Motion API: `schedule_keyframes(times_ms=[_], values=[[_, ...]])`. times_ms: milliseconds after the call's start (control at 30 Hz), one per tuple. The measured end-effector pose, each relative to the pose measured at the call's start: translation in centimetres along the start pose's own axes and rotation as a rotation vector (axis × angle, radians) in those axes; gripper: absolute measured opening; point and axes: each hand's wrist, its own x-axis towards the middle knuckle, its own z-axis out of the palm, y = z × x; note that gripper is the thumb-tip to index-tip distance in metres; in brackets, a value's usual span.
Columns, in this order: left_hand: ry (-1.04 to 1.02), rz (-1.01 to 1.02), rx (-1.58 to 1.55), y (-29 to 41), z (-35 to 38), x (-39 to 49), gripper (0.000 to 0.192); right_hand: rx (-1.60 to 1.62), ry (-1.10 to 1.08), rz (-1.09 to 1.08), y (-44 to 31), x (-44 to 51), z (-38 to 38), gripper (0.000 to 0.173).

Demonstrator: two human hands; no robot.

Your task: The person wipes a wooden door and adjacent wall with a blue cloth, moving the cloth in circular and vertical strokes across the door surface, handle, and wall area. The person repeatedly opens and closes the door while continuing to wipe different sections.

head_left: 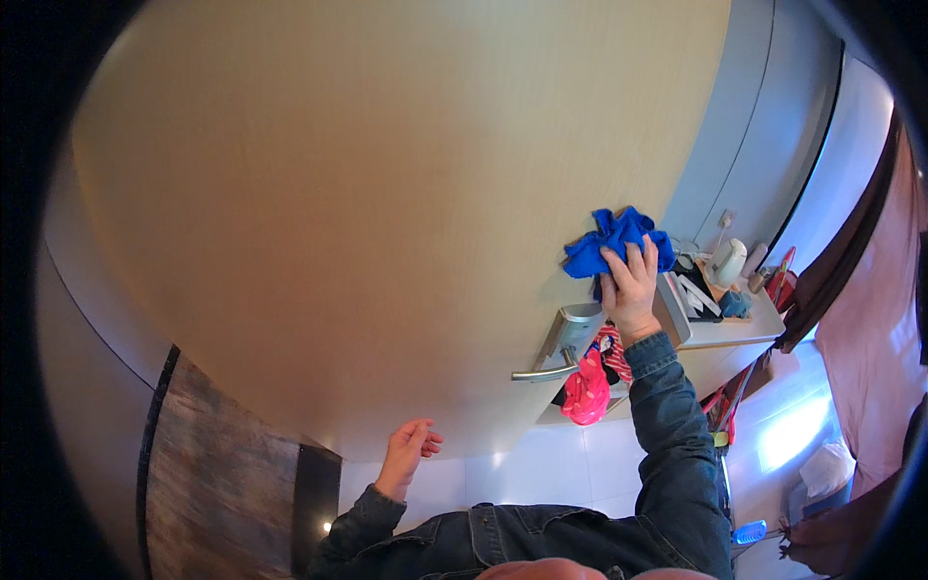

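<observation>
My right hand [632, 286] presses a crumpled blue cloth [612, 243] against the light wood-grain door [348, 217], close to the door's right edge. Just below that hand is a metal lock plate [578, 326] with a lever handle [547, 373] pointing left. My left hand [410, 448] hangs low in front of the door, holding nothing, its fingers loosely curled and partly apart. It does not appear to touch the door.
Beyond the door's edge, a white cabinet [732, 335] carries an electric kettle [726, 262], a blue mug [735, 304] and a tray. Red patterned fabric [589, 388] hangs below the handle. Brown curtains [870, 290] line the right. Dark patterned flooring [217, 464] lies lower left.
</observation>
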Motion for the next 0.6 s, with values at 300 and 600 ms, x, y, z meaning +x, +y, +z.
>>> schedule_keyframes(times_ms=[300, 600], values=[[0.030, 0.048, -0.113, -0.7, -3.0, -1.5, 0.029, 0.039, 0.162, -0.139, -6.6, 12.9, 1.7, 0.043], [0.100, 0.027, -0.145, -1.4, -5.1, -2.8, 0.028, 0.330, -0.431, -0.619, -16.7, -1.6, 9.1, 0.034]])
